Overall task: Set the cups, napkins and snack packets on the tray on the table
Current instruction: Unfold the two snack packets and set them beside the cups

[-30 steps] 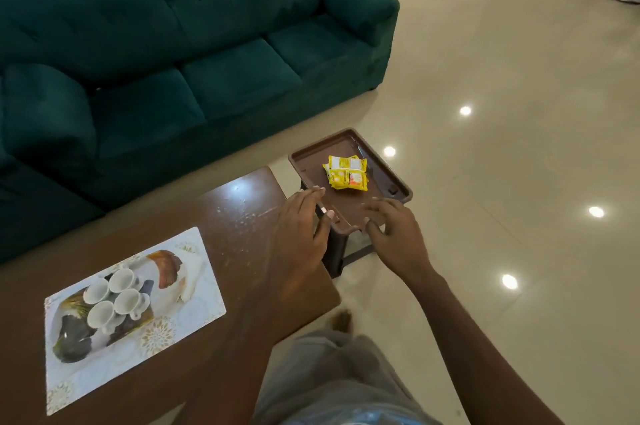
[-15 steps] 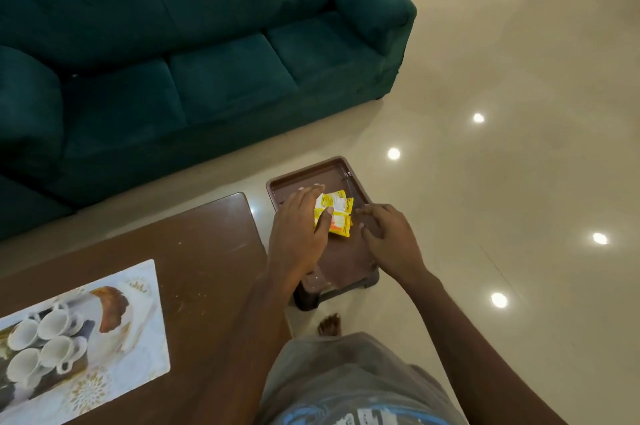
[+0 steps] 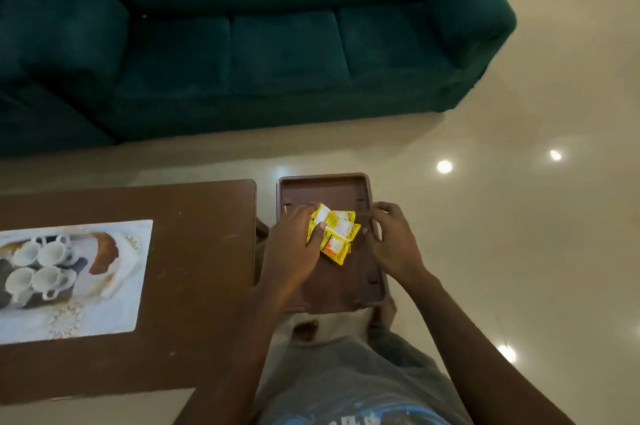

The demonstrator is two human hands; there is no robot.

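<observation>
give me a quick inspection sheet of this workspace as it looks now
surface: brown table, with a placemat printed with white cups
job's things: brown tray sits off the table's right end, not on the table; yellow snack packets lie on it; no real cups or napkins seen
clutter: nothing seen
hands: left hand grips the packets; right hand is at the tray's right rim, grip unclear
cables: nothing seen
surroundings: green sofa, glossy tiled floor

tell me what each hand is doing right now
Left hand: closed on the yellow snack packets.
Right hand: fingers curled at the tray rim, grip unclear.
</observation>
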